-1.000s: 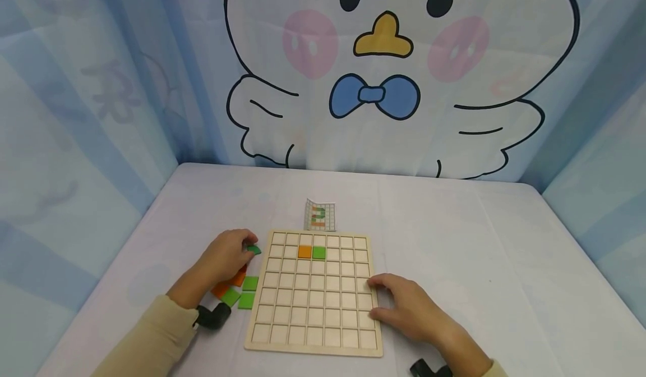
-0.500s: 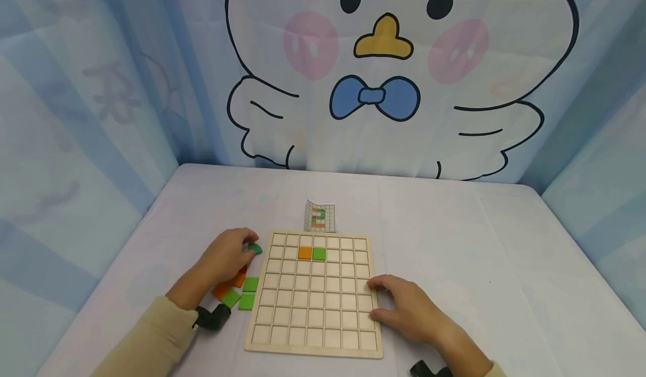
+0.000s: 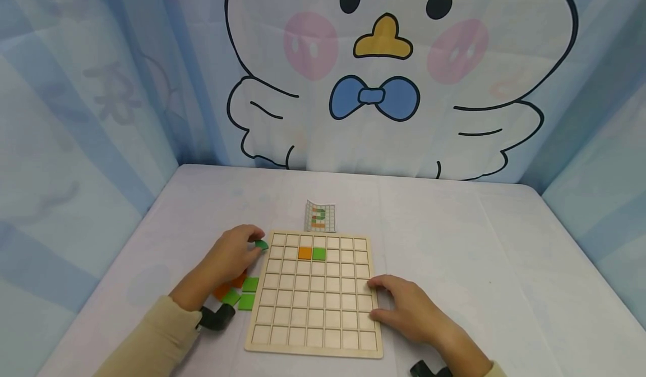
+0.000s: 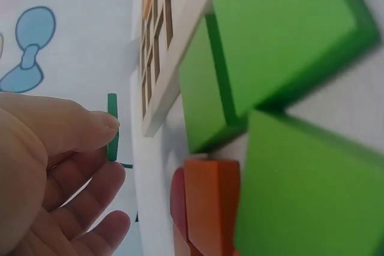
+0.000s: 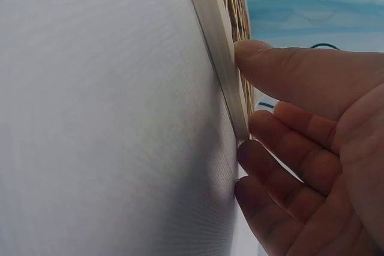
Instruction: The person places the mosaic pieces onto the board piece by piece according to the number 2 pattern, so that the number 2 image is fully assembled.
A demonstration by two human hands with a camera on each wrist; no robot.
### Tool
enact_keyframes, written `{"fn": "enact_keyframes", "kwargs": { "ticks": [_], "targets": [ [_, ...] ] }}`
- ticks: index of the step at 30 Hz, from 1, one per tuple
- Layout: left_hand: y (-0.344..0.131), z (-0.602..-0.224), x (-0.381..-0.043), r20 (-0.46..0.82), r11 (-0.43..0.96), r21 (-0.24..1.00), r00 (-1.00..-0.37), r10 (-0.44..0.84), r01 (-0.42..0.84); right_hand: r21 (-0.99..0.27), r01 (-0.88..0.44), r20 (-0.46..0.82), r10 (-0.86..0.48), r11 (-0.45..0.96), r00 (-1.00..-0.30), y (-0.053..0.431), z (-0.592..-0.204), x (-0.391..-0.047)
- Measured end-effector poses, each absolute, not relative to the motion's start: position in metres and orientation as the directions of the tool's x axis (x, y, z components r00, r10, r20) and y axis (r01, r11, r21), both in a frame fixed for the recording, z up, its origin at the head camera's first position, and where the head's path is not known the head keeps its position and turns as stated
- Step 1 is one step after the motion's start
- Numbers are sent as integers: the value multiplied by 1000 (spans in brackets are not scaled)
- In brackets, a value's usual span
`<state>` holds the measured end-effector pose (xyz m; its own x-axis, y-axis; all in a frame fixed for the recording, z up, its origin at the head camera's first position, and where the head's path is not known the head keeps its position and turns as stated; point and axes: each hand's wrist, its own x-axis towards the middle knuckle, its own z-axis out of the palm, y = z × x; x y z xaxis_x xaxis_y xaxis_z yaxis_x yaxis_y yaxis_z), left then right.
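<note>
Between thumb and fingertips, my left hand (image 3: 234,253) pinches a small dark green flat piece (image 3: 261,244) with a rounded outline. It hangs just beside the upper left corner of a wooden grid board (image 3: 313,352); the left wrist view shows the piece (image 4: 113,127) edge-on. An orange square tile (image 3: 305,253) and a light green square tile (image 3: 319,253) sit side by side in the board's second row. My right hand (image 3: 404,304) rests its thumb and fingertips on the board's right rim, fingers loosely bent and spread.
Light green tiles (image 3: 246,302) and orange tiles (image 3: 239,280) lie left of the board, partly hidden by the left hand. A red piece (image 4: 178,205) lies among them. A small printed grid card (image 3: 323,217) stands behind the board. Black wrist cameras (image 3: 217,317) sit at both wrists.
My left hand has moved slightly right and away from me, carrying the dark green piece closer to the board's corner. The right hand and board have stayed put.
</note>
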<state>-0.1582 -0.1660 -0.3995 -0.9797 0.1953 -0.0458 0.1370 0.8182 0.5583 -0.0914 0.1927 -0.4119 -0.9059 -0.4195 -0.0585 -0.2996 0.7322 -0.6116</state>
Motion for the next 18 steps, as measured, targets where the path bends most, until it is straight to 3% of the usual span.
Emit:
{"fn": "enact_keyframes", "kwargs": {
  "ticks": [12, 18],
  "targets": [
    [-154, -399, -159, 13, 796, 560, -963, 269, 229, -602, -308, -53, -421, 737, -905, 193, -413, -91],
    [-142, -394, -160, -19, 802, 559, -964, 266, 211, -595, -313, -52, -424, 740, -904, 193, -412, -91]
  ]
}}
